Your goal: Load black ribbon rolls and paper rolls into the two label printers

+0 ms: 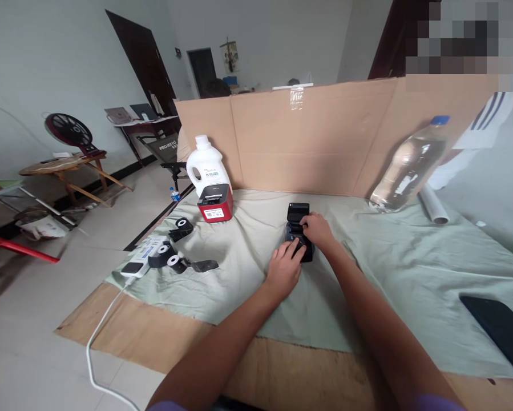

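Note:
A small black device that looks like a portable printer [308, 254] lies on the green cloth, its lid [298, 212] flipped up at the far end. My left hand [284, 268] is over its near left side, with the fingers bent onto the body. From the right, my right hand [318, 229] reaches in at the compartment below the lid. Its fingers are drawn together there, and what they pinch, if anything, is hidden. Both hands cover much of the device.
At the left stand a red and black printer [217, 210] and a white jug [205, 162]. Black rolls [177, 264] lie near a white power strip [147, 257]. A cardboard panel [299, 142] stands behind. At right are a large bottle [410, 165], a tube [434, 206] and a dark flat object [498, 328].

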`<state>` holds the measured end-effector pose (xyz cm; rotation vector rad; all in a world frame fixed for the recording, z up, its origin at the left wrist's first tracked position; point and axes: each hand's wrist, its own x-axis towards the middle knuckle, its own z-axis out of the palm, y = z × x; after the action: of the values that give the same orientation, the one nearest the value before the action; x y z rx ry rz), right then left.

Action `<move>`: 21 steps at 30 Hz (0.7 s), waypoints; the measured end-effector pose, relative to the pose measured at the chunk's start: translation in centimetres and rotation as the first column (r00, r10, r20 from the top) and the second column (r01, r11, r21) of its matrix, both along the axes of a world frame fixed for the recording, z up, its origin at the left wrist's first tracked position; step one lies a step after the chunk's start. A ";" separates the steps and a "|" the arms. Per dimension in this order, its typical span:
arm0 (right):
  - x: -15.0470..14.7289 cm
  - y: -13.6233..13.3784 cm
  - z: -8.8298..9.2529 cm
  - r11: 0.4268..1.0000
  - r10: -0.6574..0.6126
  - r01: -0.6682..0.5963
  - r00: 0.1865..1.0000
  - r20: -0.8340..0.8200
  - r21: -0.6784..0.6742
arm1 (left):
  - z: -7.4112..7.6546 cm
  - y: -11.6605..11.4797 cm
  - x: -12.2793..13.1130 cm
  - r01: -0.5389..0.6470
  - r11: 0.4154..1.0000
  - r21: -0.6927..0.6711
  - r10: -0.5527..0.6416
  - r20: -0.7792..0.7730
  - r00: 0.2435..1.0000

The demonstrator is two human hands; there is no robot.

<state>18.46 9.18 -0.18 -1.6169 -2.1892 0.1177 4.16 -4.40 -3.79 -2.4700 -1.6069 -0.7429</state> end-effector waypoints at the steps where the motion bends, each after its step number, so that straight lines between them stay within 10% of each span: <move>1: 0.0 0.2 -0.1 0.999 -0.031 0.032 0.999 -0.020 0.026 | 0.0 0.1 0.0 -0.004 1.000 0.005 0.004 -0.009 1.000; 8: 0.3 3.9 -0.2 0.998 0.005 0.023 0.884 -0.468 0.054 | 0.7 0.2 0.3 -0.062 0.998 -0.007 0.062 0.000 0.998; 17: 3.6 1.1 -0.3 0.916 0.384 -0.398 0.841 -0.381 0.046 | 1.8 -2.2 0.8 -0.172 0.880 -0.444 0.334 0.318 0.887; 21: 4.0 0.8 -0.1 0.931 0.213 -0.332 0.831 -0.513 -0.151 | 1.9 -1.3 0.8 -0.108 0.853 -0.510 0.404 0.516 0.756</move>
<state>22.42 9.94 -0.27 -1.1883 -2.0301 0.8119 4.97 -5.74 -1.89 -2.2958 -2.5668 -1.3547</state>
